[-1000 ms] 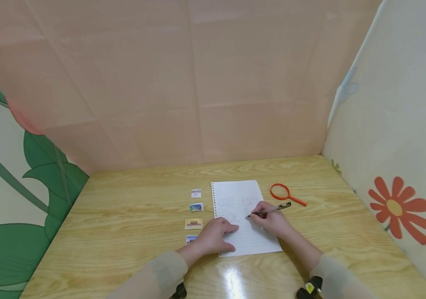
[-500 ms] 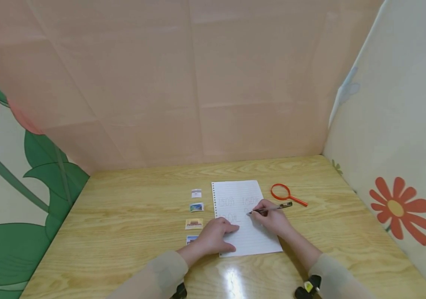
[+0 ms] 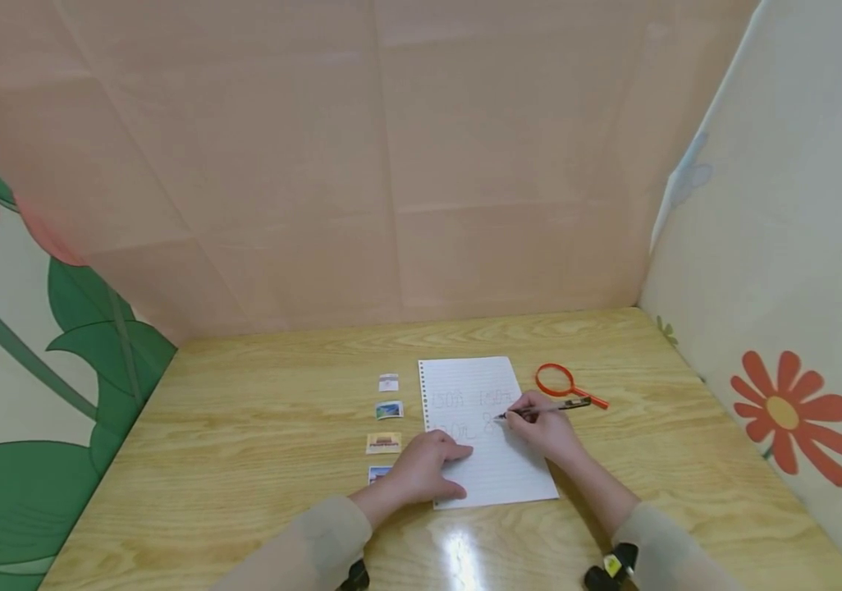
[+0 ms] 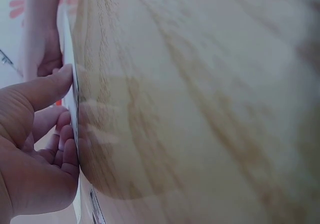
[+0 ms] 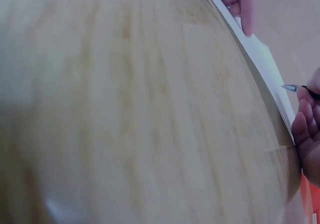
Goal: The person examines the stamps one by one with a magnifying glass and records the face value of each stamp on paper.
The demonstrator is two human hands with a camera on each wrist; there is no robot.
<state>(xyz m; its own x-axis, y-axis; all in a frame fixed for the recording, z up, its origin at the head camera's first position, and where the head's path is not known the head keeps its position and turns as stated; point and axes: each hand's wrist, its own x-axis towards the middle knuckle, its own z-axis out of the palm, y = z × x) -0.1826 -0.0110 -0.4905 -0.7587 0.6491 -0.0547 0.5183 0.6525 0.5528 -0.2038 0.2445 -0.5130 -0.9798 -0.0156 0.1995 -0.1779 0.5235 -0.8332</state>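
Observation:
A sheet of white lined paper with punched holes down its left edge lies on the table, with faint handwritten numbers and characters across its upper half. My left hand rests on its lower left part, thumb and forefinger apart. In the left wrist view this hand presses at the paper's edge with the other fingers loosely bent. Over the paper's right side, my right hand pinches a dark pen. In the right wrist view the pen's silver tip points at the sheet, close over it.
A red magnifying glass lies right of the paper, the pen's back end overlapping its handle. Left of the sheet, several small stamp-like pictures stand in a column, including a yellow one and a green-blue one. Walls border the wooden table.
My right hand has shifted slightly to the right with the pen, uncovering a figure like an 8 below the upper line. My left hand stays in place.

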